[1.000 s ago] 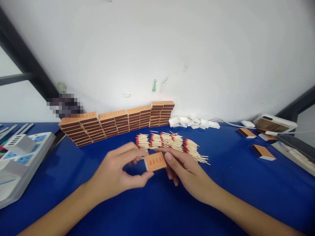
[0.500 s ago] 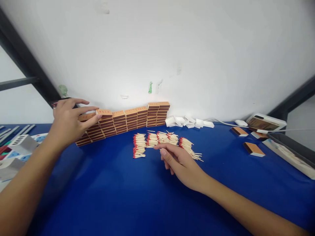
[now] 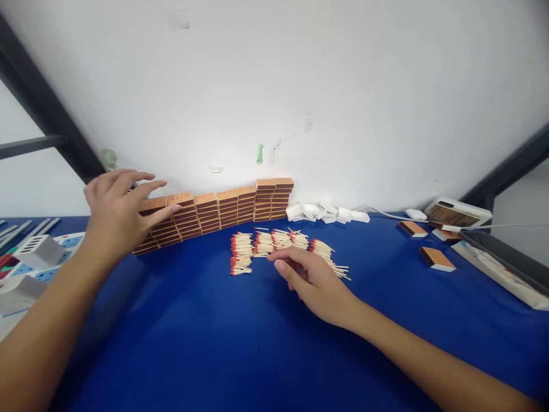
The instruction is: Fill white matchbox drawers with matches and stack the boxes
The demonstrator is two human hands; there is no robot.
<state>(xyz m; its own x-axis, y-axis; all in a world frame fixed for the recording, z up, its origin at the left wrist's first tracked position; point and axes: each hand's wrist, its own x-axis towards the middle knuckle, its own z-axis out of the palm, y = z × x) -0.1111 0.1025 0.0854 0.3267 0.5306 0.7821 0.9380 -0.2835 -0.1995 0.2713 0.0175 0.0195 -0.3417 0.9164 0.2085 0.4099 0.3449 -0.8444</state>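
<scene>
A long row of stacked orange matchboxes runs along the white wall at the back of the blue table. My left hand hovers over the left end of that row, fingers spread and open, holding nothing. In front of the row lie bundles of red-tipped matches. My right hand rests on the table at the near edge of the matches, fingers loosely curled, thumb touching the sticks.
White inner trays lie in a heap right of the stacks. Loose matchboxes and a flat tray sit at the right. A white power strip with plugs lies at the left edge.
One second ago both hands held a matchbox over the matches. My left hand carried it to the left end of the row, set it down and now lifts off, open.
</scene>
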